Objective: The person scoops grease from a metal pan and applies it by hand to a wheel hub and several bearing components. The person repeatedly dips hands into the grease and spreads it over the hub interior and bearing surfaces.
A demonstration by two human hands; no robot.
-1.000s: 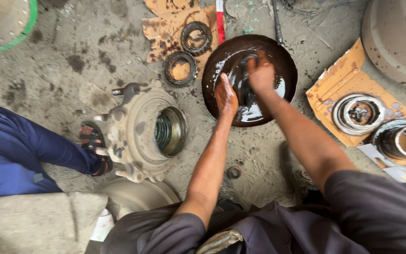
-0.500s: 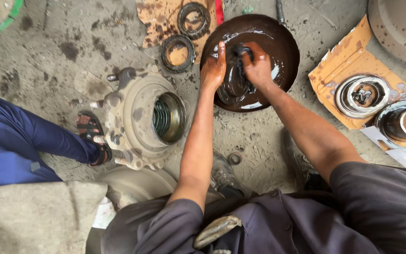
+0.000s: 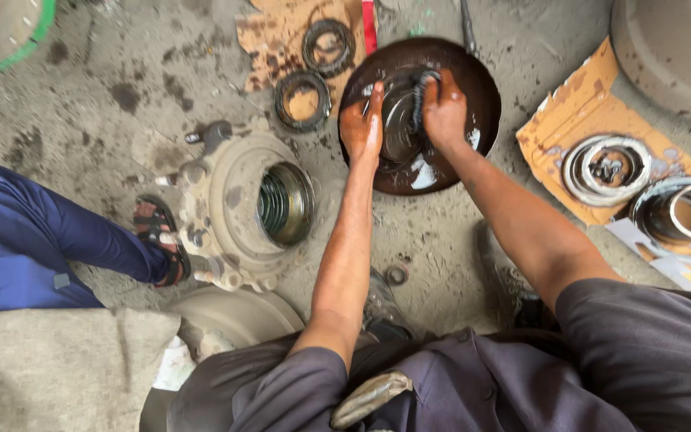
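Both hands are in the dark round pan [image 3: 485, 88] on the floor: the left hand [image 3: 361, 128] and right hand [image 3: 444, 108] grip an oily ring [image 3: 401, 120] between them. Left of the pan lie two bearings [image 3: 303, 100]; lower left sits a hub [image 3: 241, 212]. Right of the pan, seals [image 3: 605, 170] rest on cardboard [image 3: 569, 112].

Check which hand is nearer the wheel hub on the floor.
Left. The left hand is in the dark oily pan, on the side facing the wheel hub; the right hand grips the part farther away.

torn brown cardboard [image 3: 577, 132] flattened on floor, right, another [image 3: 277, 32] top centre
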